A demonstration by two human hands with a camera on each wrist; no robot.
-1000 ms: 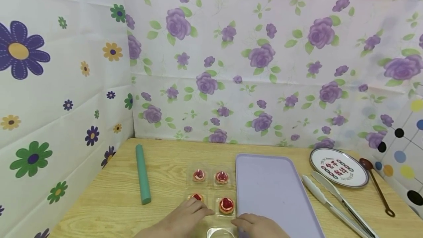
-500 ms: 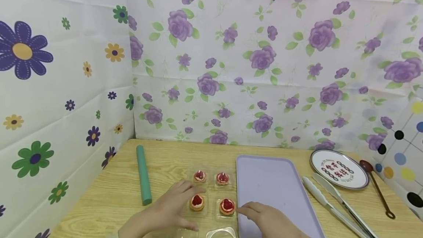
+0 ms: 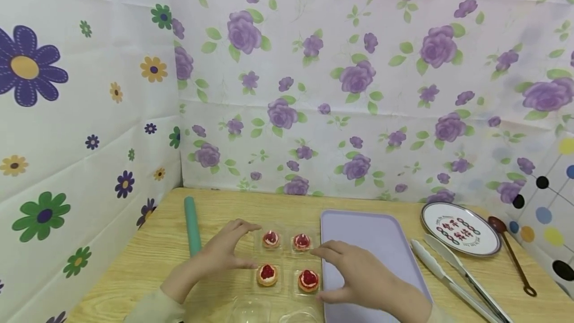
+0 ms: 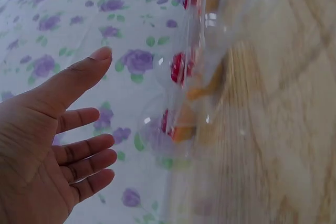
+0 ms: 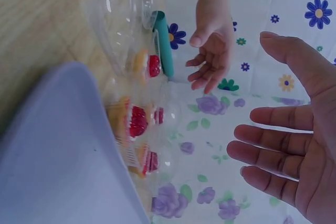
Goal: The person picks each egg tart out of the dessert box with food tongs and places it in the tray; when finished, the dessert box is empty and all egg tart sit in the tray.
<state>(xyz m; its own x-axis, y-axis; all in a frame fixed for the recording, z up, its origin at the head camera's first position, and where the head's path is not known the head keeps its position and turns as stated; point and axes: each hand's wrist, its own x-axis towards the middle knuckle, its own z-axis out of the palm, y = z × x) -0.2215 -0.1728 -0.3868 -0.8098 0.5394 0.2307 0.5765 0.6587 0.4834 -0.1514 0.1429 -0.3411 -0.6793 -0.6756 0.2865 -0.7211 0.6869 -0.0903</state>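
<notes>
Small red-topped tarts sit in a clear plastic container [image 3: 287, 283], two at the front and two at the back. The back-left tart [image 3: 271, 239] and back-right tart [image 3: 302, 242] lie under clear domes. Uncovered are the front-left tart [image 3: 267, 275] and front-right tart [image 3: 308, 281]. Clear empty domes [image 3: 251, 310] spread out at the near side. My left hand [image 3: 219, 254] hovers at the container's left side, fingers spread, holding nothing. My right hand [image 3: 358, 277] is over the tray beside the front-right tart, likewise empty, its fingers extended in the right wrist view.
A lavender tray [image 3: 358, 226] lies right of the container. Farther right are metal tongs [image 3: 457, 280], a white plate [image 3: 448, 211] with red lettering, and a brown ladle [image 3: 511, 250]. A green rod [image 3: 192, 223] lies to the left. Patterned sheets [image 3: 287, 83] wall the table.
Both hands have lifted away from the container's near part and moved forward. The left hand has shifted left, uncovering the front-left tart from view. The clear domes at the near side show more.
</notes>
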